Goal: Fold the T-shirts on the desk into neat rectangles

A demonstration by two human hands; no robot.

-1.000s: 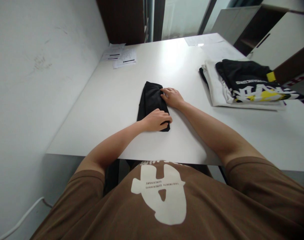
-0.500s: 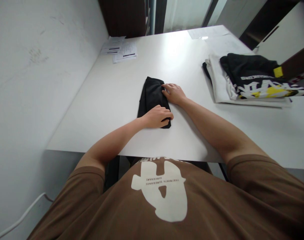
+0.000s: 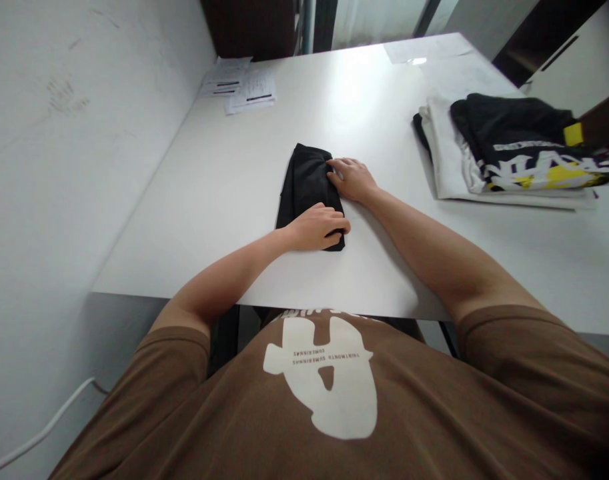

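A folded piece of black clothing (image 3: 310, 173) lies on the white table, longer than it is wide. Across its near end reaches my left hand (image 3: 319, 227), closed, with the fingers curled over the right edge. Further up that same edge is my right hand (image 3: 353, 179), closed on the cloth with its fingertips at the border. Part of the near end is hidden beneath my left hand.
Folded shirts (image 3: 504, 150) in black and white, the top one with a yellow and white print, are stacked on the table (image 3: 184, 233) at right. Printed papers (image 3: 251, 92) lie at the far left. A wall (image 3: 84, 187) borders the table's left side.
The whole view has shifted slightly, so the table sits a little higher. Both hands keep nearly the same places on the black clothing.
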